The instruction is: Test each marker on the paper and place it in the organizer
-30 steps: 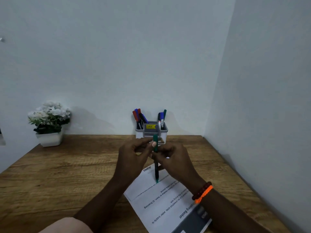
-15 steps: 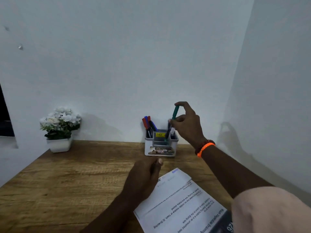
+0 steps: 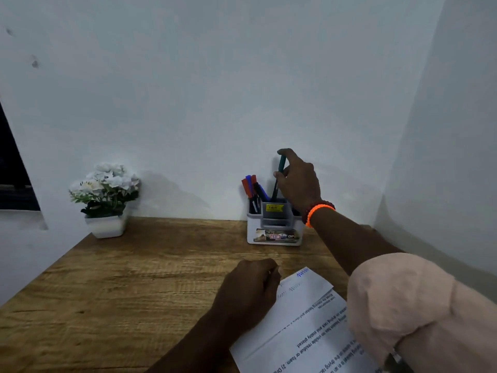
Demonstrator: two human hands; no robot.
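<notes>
White corner walls (image 3: 215,90), wooden desk (image 3: 121,286), potted white flowers (image 3: 106,189).

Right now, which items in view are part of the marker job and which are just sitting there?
In the job:
- green marker, pinched in the right hand above the organizer
- markers already stored
- paper, with the left hand resting at its edge

Just sitting there:
- potted white flowers
- wooden table

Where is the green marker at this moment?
In the head view, the green marker is pinched by the right hand, its lower end over the white and grey plastic organizer, beside the wall.
</notes>
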